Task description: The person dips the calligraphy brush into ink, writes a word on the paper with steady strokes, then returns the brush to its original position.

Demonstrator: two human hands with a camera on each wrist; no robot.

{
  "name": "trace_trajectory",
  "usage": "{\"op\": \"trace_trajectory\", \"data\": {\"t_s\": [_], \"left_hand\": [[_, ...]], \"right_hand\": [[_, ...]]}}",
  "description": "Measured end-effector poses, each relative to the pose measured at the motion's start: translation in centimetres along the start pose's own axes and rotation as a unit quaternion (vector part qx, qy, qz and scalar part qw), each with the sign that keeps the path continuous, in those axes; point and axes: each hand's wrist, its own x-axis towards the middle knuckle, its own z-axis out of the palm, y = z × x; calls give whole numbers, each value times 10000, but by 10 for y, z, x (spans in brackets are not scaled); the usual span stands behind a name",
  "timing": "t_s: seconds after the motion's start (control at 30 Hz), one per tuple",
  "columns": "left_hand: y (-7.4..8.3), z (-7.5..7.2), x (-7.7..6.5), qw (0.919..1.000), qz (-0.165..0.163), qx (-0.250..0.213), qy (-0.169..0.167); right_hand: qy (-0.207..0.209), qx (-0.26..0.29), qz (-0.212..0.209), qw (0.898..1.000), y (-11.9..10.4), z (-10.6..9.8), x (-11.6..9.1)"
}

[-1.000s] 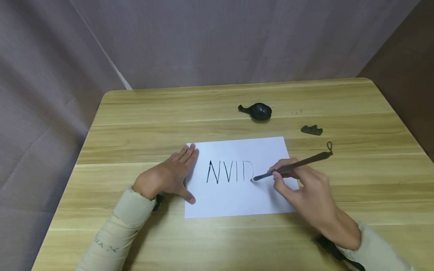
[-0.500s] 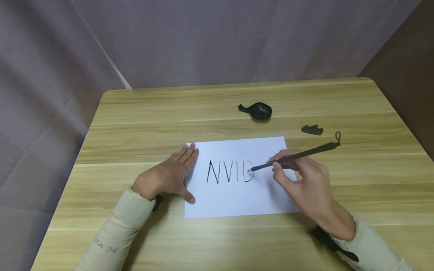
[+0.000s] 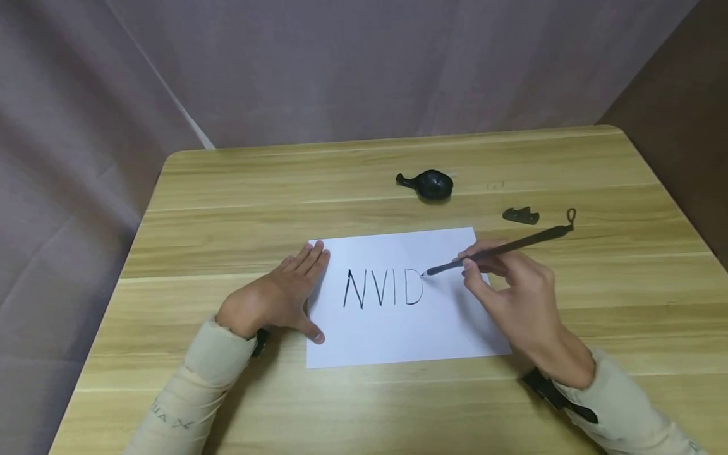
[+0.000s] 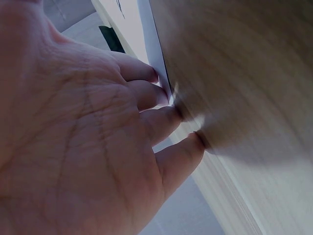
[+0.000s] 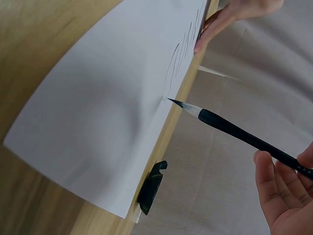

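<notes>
A white sheet of paper (image 3: 392,338) lies on the wooden table, bearing the black letters "NVID". My left hand (image 3: 275,297) rests spread across its left edge, fingers and thumb straight; the left wrist view shows the palm (image 4: 83,127) and fingertips along the paper's edge. My right hand (image 3: 523,303) pinches a dark calligraphy brush (image 3: 531,240) with a hanging loop, held slanted. In the right wrist view the inked tip of the brush (image 5: 234,129) is close to the D's stroke; whether it touches the paper I cannot tell.
Behind the paper sits a black gourd-shaped dish (image 3: 435,185). To its right lies a small dark jagged piece (image 3: 521,215), like a brush rest. The wooden table (image 3: 239,208) ends at a grey curtain (image 3: 364,69) at the back and left.
The D's curve has been closed at the bottom. My right hand has lifted the brush tip from there and moved it up to the D's upper right. My left hand stays in place.
</notes>
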Motion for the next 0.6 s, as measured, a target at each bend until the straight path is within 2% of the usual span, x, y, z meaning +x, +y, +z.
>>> {"op": "trace_trajectory", "data": {"t_s": [0.6], "left_hand": [[-1,0,1,10000,5,7,-5]], "right_hand": [[8,-19,-33,10000,2,4,-1]]}}
